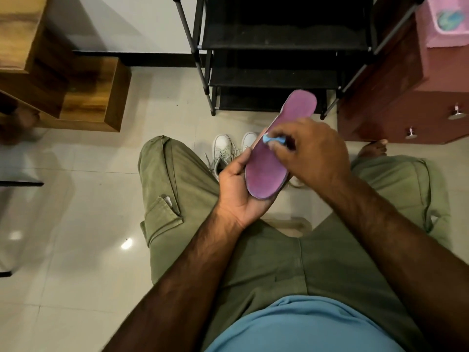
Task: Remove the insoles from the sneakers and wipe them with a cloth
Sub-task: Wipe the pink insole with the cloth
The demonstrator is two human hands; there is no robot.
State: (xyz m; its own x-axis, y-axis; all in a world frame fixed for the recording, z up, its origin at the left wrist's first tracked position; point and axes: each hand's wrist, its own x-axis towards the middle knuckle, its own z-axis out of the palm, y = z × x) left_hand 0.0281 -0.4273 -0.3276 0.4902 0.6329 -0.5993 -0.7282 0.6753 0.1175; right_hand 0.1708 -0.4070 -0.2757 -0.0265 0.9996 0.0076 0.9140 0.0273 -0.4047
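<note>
Left hand (236, 189) cups the insole (266, 171); right hand (313, 151) pinches the cloth (272, 140) onto it. This looks like the wiping step; next, stroke toward the far toe.

The right hand (312, 153) is covering nearly all of the cloth (272, 140); only a small blue fold is peeking out under the fingertips. That hand is also blocking the middle of the insole (266, 174), whose underside is facing away. The left hand (236, 189) is losing its fingers behind the insole. Down on the floor (88, 199), insole and hands are hiding most of the second sneaker (250, 139), leaving its inside impossible to read. The first sneaker (223, 148) is tucking its heel behind the left hand. The black shoe rack (279, 36) is running off the top edge. A brown shape (15, 125) at the left edge is blurring beyond telling.
</note>
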